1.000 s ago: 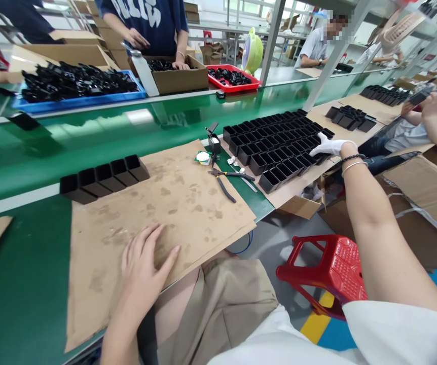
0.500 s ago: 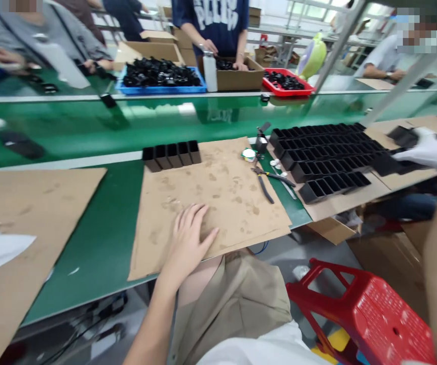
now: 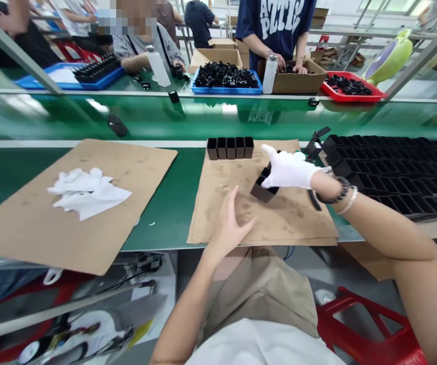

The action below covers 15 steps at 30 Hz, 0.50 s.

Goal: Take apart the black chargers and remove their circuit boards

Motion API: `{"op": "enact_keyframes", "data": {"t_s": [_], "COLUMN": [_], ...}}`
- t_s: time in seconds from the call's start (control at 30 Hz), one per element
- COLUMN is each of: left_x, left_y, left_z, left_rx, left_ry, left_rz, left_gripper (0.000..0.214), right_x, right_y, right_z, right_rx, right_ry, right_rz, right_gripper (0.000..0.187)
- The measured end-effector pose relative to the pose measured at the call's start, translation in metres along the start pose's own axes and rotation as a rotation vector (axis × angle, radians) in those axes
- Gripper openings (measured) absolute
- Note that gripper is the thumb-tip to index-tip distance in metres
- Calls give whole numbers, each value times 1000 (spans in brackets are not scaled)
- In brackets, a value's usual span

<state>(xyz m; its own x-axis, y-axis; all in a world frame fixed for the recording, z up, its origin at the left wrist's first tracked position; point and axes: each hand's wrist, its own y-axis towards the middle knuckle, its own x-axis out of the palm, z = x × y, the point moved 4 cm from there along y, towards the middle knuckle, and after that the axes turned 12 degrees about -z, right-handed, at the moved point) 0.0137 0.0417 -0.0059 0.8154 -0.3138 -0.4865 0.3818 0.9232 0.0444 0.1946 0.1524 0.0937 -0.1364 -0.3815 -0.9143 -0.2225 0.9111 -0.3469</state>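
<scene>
1. Head view: my right hand (image 3: 289, 170), in a white glove, has its grip pinched on a black open-topped box (image 3: 264, 188), whose lower end rests on or hangs just over the brown cardboard sheet (image 3: 279, 223) on the desk (image 3: 165, 203).
2. The box hangs at about 7 o'clock from the gloved palm. Its long axis runs roughly 1 to 7 o'clock, I think, though the glove covers its upper end.
3. My bare left hand (image 3: 230, 223) lies at 7 o'clock from the box, close but apart, its grip spread and holding nothing, the heel of the palm on the cardboard. The right hand is the nearer one, being already on the box.
4. A row of black boxes (image 3: 230, 147) stands at 11 o'clock from the held box, well apart. A larger block of boxes (image 3: 393, 167) sits at 3 o'clock.
</scene>
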Motion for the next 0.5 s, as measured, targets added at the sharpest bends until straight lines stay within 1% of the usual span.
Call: {"op": "enact_keyframes", "data": {"t_s": [0.07,0.13,0.2,0.27,0.3,0.37,0.43,0.47,0.5], "left_x": [-1,0,1,2,3,3,2,1,0], "left_y": [1,3,5,6,7,8,10,12,14], "left_z": [-1,-1,-1,-1,-2,-2,-1,0,1], "left_rx": [-5,-2,0,0,3,9,-5,-22,-43], "left_ry": [-19,-17,-9,0,7,25,40,43,42], "left_rz": [4,2,6,15,24,59,92,96,91], "left_gripper": [84,85,85,85,86,88,91,93,94], "right_x": [20,28,27,17,8,-14,-33,-39,-41], "right_y": [19,26,23,15,10,4,6,10,15], "right_z": [-20,-30,-32,-27,-22,-4,21,35,50], "right_rx": [0,10,21,29,29,4,-65,-93,-112], "right_ry": [-85,-102,-96,-98,-92,-60,-8,17,49], "right_rz": [-30,-41,-52,-47,-28,42,109,110,101], "right_gripper": [117,114,114,116,115,105,85,76,71]}}
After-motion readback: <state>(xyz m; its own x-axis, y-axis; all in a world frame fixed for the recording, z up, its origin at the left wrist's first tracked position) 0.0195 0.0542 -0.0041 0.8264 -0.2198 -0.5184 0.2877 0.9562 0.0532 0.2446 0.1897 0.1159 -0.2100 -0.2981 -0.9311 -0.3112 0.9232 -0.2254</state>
